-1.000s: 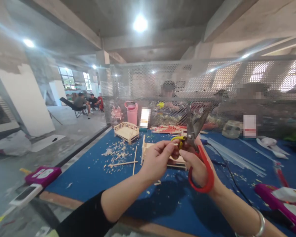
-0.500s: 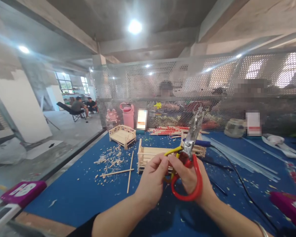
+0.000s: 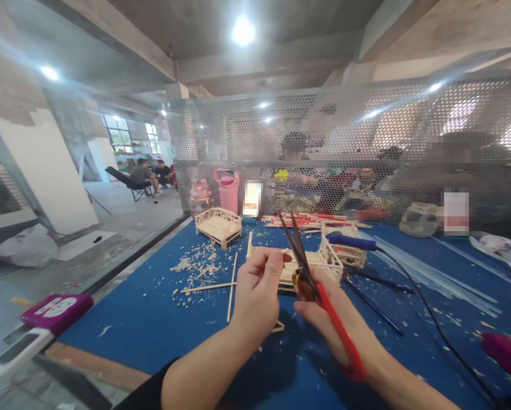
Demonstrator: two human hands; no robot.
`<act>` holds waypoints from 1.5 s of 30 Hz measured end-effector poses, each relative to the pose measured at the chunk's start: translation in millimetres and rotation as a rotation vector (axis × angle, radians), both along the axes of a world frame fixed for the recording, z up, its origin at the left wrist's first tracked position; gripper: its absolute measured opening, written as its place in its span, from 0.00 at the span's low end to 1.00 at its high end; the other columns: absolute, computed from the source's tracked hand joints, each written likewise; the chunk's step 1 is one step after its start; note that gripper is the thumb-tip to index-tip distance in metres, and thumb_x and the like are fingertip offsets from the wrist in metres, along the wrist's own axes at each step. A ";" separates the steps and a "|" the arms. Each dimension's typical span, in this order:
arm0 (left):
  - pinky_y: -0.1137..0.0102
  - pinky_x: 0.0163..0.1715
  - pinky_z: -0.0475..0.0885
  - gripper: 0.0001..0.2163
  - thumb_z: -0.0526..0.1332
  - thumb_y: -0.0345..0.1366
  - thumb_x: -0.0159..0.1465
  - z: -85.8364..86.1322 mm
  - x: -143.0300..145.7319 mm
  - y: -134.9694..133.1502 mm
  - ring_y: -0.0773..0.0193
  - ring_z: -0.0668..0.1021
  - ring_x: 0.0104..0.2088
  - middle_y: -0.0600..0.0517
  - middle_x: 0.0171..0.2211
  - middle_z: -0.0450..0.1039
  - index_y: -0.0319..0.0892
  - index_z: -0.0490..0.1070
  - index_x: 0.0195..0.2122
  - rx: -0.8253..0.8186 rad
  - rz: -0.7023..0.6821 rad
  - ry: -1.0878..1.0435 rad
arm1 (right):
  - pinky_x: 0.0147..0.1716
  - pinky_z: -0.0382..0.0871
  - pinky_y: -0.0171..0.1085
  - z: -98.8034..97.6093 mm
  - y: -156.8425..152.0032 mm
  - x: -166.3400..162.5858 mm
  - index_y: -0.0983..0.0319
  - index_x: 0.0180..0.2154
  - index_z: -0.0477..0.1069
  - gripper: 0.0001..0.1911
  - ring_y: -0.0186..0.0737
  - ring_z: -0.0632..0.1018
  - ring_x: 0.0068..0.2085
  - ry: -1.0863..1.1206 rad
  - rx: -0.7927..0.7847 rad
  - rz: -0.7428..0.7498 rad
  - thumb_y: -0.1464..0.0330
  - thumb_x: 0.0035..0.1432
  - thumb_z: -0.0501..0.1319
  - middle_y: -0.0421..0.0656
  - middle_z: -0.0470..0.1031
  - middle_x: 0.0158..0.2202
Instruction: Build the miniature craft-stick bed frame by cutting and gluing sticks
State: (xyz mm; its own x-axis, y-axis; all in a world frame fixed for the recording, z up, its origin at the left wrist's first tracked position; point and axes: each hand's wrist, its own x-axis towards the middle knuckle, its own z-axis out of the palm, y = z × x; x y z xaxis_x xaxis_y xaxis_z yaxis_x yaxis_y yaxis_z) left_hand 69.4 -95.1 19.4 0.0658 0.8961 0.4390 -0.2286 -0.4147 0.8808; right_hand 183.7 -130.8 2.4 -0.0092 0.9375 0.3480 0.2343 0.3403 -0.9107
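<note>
My right hand grips a pair of red-handled scissors, their blades pointing up and slightly apart. My left hand is closed in a pinch just left of the blades; what sits between its fingertips is too small to make out. Behind both hands is a small stick-built wooden frame, partly hidden by them. A short bit of thin wood shows below my left wrist; whether it is held or lies on the table I cannot tell.
On the blue table stand another wooden model and loose sticks among shavings. A blue glue gun trails a black cable at right, near clear glue sticks. Behind are a pink bottle, red-tipped sticks and a mesh screen.
The scissors have turned, their blades now parted and tipped left. My hands have moved apart, and the yellow handle seen between them is out of sight. The camera view has shifted slightly.
</note>
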 end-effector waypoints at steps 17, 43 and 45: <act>0.72 0.35 0.64 0.09 0.51 0.31 0.64 -7.0 -6.9 6.8 0.65 0.70 0.33 0.51 0.29 0.70 0.41 0.69 0.30 0.668 0.251 0.454 | 0.31 0.64 0.38 -7.8 11.1 6.9 0.59 0.28 0.57 0.09 0.39 0.67 0.31 -0.420 0.303 -0.212 0.75 0.39 0.52 0.40 0.64 0.28; 0.71 0.33 0.67 0.06 0.52 0.26 0.62 2.1 -15.5 10.6 0.65 0.68 0.31 0.49 0.27 0.69 0.38 0.65 0.30 1.124 0.427 0.644 | 0.22 0.57 0.32 -15.5 8.0 7.2 0.57 0.26 0.52 0.10 0.33 0.62 0.23 -0.431 0.308 -0.224 0.74 0.38 0.50 0.35 0.61 0.21; 0.71 0.33 0.67 0.06 0.52 0.27 0.62 2.2 -16.2 11.8 0.65 0.68 0.31 0.49 0.26 0.69 0.38 0.65 0.30 1.126 0.440 0.649 | 0.20 0.55 0.32 -15.3 8.7 9.2 0.57 0.25 0.51 0.09 0.32 0.59 0.21 -0.464 0.313 -0.245 0.74 0.38 0.50 0.34 0.59 0.19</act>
State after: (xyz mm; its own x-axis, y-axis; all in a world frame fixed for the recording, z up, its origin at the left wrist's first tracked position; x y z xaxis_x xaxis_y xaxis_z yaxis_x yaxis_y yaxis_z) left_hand 53.2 -83.3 21.6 0.3423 0.0791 0.9363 0.4266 -0.9009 -0.0799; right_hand 192.9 -122.2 -12.9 -0.0228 0.7856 0.6184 0.6882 0.4610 -0.5603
